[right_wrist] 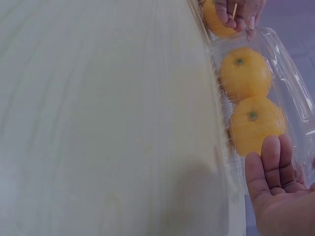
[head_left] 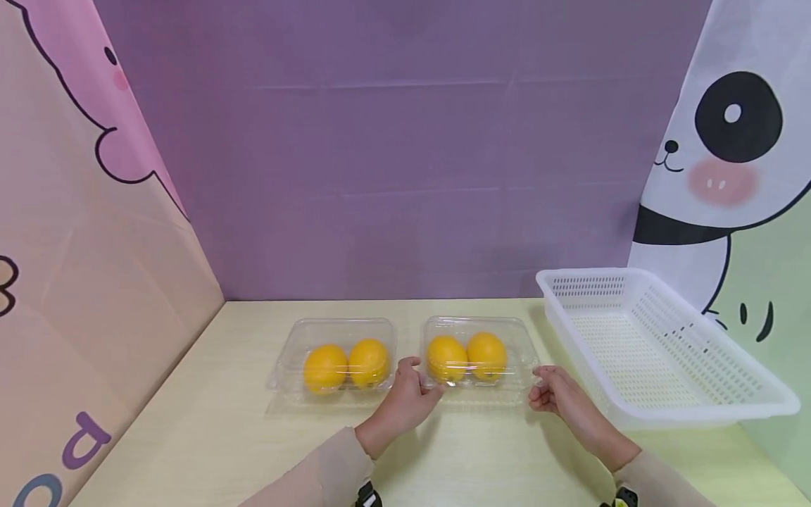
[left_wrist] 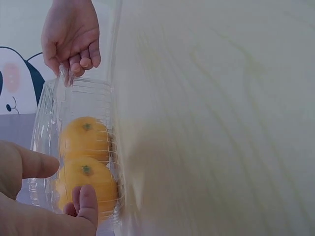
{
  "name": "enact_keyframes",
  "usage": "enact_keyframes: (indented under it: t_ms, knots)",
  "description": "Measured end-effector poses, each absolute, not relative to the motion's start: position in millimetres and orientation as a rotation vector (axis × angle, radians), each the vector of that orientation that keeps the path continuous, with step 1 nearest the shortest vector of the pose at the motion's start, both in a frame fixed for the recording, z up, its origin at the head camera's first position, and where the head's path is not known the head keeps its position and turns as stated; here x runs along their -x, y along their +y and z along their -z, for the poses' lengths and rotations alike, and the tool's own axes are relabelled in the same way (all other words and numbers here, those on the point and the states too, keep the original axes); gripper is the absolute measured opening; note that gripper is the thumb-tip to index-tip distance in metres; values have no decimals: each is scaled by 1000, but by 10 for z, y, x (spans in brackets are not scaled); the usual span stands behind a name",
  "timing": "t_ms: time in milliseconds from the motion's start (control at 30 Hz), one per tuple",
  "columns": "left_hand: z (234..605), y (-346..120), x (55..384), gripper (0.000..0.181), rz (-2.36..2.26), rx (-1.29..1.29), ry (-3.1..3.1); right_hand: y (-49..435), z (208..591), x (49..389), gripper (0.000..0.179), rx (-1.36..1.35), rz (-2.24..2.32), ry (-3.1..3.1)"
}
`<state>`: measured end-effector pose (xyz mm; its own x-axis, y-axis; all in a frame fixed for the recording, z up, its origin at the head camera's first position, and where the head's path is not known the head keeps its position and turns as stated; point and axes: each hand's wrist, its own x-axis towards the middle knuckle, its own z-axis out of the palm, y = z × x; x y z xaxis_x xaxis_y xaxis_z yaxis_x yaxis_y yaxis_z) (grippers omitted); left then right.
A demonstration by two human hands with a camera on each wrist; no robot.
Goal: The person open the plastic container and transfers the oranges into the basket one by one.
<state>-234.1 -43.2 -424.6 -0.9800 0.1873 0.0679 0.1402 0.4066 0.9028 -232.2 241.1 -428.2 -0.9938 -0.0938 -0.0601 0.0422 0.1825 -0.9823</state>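
Note:
Two clear plastic clamshell boxes stand side by side, each with two oranges inside. At the near left corner of the right box point(head_left: 526, 345) is my left hand point(head_left: 405, 401), its thumb point(left_wrist: 39, 163) and fingers point(left_wrist: 87, 204) spread apart at the plastic. My right hand point(head_left: 564, 405) is at that box's near right corner; the left wrist view shows its thumb and forefinger pinching the clear edge. Oranges point(right_wrist: 246, 73) show through the plastic lid. The left box point(head_left: 298, 345) with its oranges point(head_left: 325, 367) stands untouched, beside my left hand.
A white perforated plastic basket point(head_left: 608, 401) stands on the table's right side, close to my right hand. The pale wooden table point(head_left: 190, 436) ends at a purple backdrop point(head_left: 405, 176). Cartoon-printed panels point(head_left: 127, 282) rise at both sides.

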Motion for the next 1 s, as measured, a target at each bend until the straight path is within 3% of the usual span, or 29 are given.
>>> enact_keyframes:
  t_ms: [633,1000]
  knots:
    - [4172,-476,2316,38,-1757,-278,2457,2412,4283,2312,35,58,1969,2309]
    - [4173,-495,2342,34,-1831,-205,2334,2400,4291,2320,34,49,1980,2306]
